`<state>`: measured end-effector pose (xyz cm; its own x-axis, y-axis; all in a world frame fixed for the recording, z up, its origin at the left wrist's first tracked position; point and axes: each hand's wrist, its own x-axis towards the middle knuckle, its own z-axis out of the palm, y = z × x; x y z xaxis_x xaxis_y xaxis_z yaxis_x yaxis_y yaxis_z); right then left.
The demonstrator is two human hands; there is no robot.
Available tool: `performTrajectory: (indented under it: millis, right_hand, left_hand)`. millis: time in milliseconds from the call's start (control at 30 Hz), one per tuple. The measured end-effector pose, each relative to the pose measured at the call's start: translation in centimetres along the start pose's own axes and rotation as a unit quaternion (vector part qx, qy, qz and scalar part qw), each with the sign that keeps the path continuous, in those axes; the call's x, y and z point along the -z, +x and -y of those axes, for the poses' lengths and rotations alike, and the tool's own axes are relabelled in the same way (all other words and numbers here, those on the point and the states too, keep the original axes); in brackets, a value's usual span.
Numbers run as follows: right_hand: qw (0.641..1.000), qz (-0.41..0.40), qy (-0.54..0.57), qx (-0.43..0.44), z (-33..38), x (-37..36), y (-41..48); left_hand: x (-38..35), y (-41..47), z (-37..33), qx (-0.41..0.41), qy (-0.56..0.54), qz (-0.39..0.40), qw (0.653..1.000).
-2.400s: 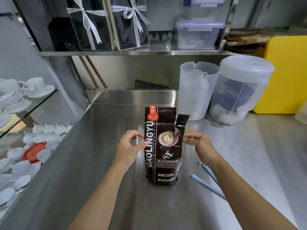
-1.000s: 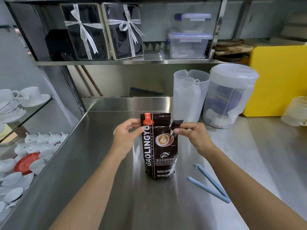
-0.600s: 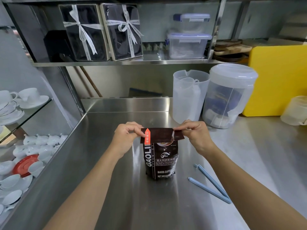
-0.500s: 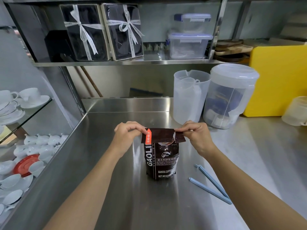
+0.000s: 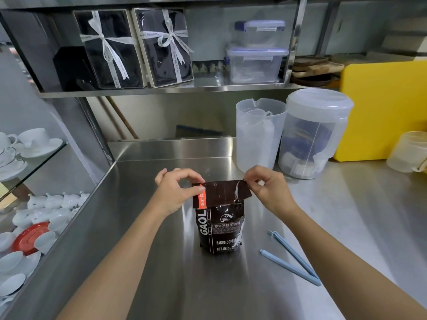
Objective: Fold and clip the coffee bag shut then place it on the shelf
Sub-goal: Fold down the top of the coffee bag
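Bag [image 5: 220, 227] stands upright on the surface [image 5: 184, 285], its top now turned forward into a flat fold where earlier it stood tall and open. Left hand [image 5: 175, 192] and right hand [image 5: 268, 190] each pinch one end of the fold. Folding looks nearly complete; the clip [image 5: 291, 262] lies unused, open, to the right, and the shelf [image 5: 161, 90] awaits above.
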<state>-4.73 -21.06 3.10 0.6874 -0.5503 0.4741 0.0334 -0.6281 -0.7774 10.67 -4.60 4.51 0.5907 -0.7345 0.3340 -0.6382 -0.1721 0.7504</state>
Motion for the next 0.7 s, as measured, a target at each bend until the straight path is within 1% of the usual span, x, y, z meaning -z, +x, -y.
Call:
performTrajectory:
  millis: [67,133,267,333,467,567,700]
  right_hand:
    - [1.000,-0.008,-0.016,0.013,-0.1,-0.4,-0.2]
    - [1.000,0.000,0.017,-0.007,0.0,-0.4,-0.4]
    - [0.994,0.085,0.051,-0.046,0.3,0.5,-0.2]
    - [0.991,0.103,0.058,-0.061,0.4,0.8,0.0]
    - [0.993,0.086,0.045,-0.060,0.3,0.6,0.0]
    - [0.994,0.078,0.056,-0.061,0.3,0.3,0.1]
    - [0.987,0.066,0.116,-0.094,0.6,0.0,0.3]
  left_hand:
    - [0.1,0.0,-0.1,-0.006,0.018,0.001,1.000]
    - [0.2,-0.2,0.2,0.001,0.027,0.000,1.000]
    - [0.4,-0.3,0.4,0.012,0.030,0.005,0.999]
    - [0.3,-0.4,0.2,0.014,0.032,0.000,0.999]
    - [0.2,-0.6,-0.4,0.010,0.036,-0.006,0.999]
    - [0.4,-0.6,-0.5,0.015,0.032,-0.001,0.999]
    - [0.6,-0.8,-0.6,0.014,0.045,-0.003,0.999]
